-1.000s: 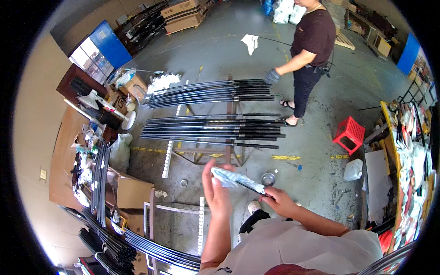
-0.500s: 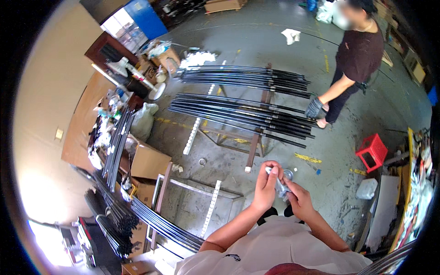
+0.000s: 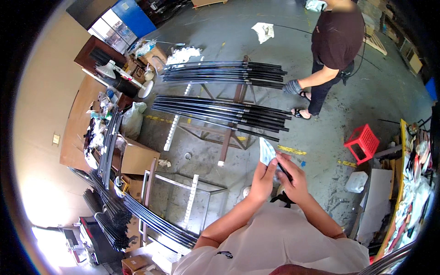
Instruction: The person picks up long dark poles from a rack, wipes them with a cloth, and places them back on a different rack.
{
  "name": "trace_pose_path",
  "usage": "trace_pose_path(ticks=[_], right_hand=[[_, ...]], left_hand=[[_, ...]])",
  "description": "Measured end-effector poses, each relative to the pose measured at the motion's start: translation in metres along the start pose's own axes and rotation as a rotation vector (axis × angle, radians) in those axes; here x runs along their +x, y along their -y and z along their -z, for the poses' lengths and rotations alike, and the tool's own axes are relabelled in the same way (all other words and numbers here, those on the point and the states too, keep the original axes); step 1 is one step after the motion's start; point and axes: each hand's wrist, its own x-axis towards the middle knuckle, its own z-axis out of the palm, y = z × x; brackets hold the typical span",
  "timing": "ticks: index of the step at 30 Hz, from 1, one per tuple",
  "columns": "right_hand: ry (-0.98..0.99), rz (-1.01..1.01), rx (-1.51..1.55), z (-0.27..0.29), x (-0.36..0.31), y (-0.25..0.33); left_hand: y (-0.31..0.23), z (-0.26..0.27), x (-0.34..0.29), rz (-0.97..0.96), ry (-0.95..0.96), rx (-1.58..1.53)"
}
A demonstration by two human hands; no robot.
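One broad grey floor (image 3: 321,156) spans the workshop, where two batches of black rods, the farther (image 3: 215,73) and the nearer (image 3: 206,111), lie across a brown metal rack (image 3: 227,144). A co-worker in a dark top (image 3: 337,39) stands by the rod ends, a gloved hand (image 3: 292,87) at the farther batch; whether it touches is unclear. A red stool (image 3: 362,143) sits well apart, to the right.

In the foreground, the wearer's left hand (image 3: 261,181) and right hand (image 3: 294,178) come together above the floor. The left pinches a pale wrap (image 3: 267,151), cloth or film, whose pointed end juts beyond the fingertips toward the nearer batch. The right curls its fingers around a dark slim piece (image 3: 285,173), just beside the wrap; fingers hide where they meet.

A loose pinch could drop the flimsy wrap onto the stained floor, since nothing supports it from below. Pulling too hard against the stiff-looking piece could crease or tear it.
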Motion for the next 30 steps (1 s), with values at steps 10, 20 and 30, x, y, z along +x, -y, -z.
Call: trace_pose_path(ticks=[10,20,30], right_hand=[[0.046,-0.100,0.136,0.051,0.008,-0.024],[0.083,-0.269,0.077,0.049,-0.007,-0.037],[0.019,-0.131,0.047,0.001,0.007,-0.032]], left_hand=[[0.030,-0.054,0.013,0.103,-0.082,-0.006],[0.043,-0.023,0.026,0.220,0.188,0.099],[0.031,0.050,0.027,0.289,0.186,0.579]])
